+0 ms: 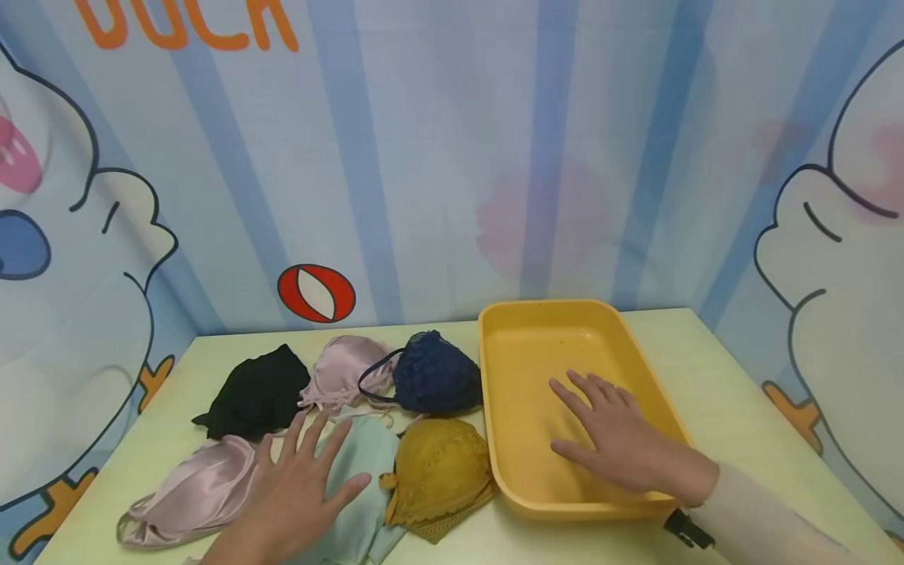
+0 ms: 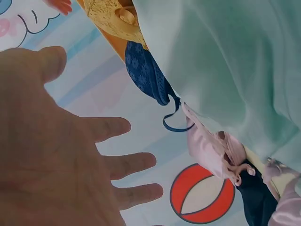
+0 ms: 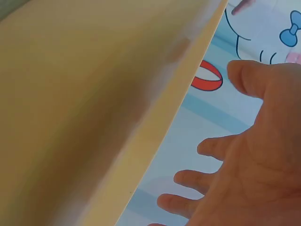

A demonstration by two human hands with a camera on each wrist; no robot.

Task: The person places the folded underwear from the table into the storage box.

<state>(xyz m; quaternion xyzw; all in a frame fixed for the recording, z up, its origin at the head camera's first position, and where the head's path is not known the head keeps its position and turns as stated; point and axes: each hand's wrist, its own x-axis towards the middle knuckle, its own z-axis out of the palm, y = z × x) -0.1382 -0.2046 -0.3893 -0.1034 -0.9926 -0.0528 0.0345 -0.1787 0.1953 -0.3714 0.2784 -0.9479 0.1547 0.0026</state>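
My left hand (image 1: 300, 486), fingers spread, hovers over a mint green garment (image 1: 360, 463) and holds nothing. Around it lie a mustard lace bra (image 1: 441, 471), a shiny pink garment (image 1: 201, 486), a black garment (image 1: 257, 392), a light pink satin bra (image 1: 346, 365) and a navy lace bra (image 1: 434, 377) with a thin strap. In the left wrist view the mint cloth (image 2: 225, 70) fills the upper right, apart from the fingers. My right hand (image 1: 621, 443) is spread over the yellow plastic tray (image 1: 504, 471), with nothing in its grasp; its wrist overlaps the tray's near right corner.
The pale yellow table (image 1: 713, 392) ends at a blue striped backdrop (image 1: 452, 157) with cartoon ducks and a red ball print (image 1: 315, 293). The mustard and navy bras lie right beside the tray's left wall. A black clip (image 1: 688, 530) sits by the right sleeve.
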